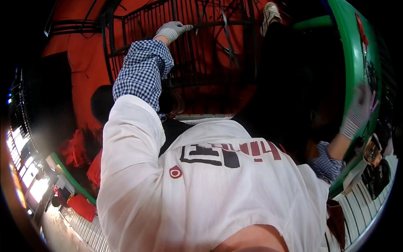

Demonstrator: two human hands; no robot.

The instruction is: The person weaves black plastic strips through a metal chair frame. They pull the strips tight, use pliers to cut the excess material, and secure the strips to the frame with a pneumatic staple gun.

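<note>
A dark, crate-like frame with many thin slats [203, 50] stands in front of me over a red surface. My left hand [173, 31], in a pale knit glove with a striped cuff, is closed on its top rail. Off to the right, my right hand [357, 111], gloved the same way, is smeared by motion at the green table [349, 54]. Beside its fingers is a small pinkish-purple thing [373, 103], too blurred to name. Whether the right hand holds it cannot be made out.
Loose dark strips [228, 44] hang about the frame. A red-handled tool [362, 31] lies on the green table. At upper right is a light shoe [271, 17]. Red cloth or plastic pieces [77, 147] lie at left, and white slats [369, 210] show at lower right.
</note>
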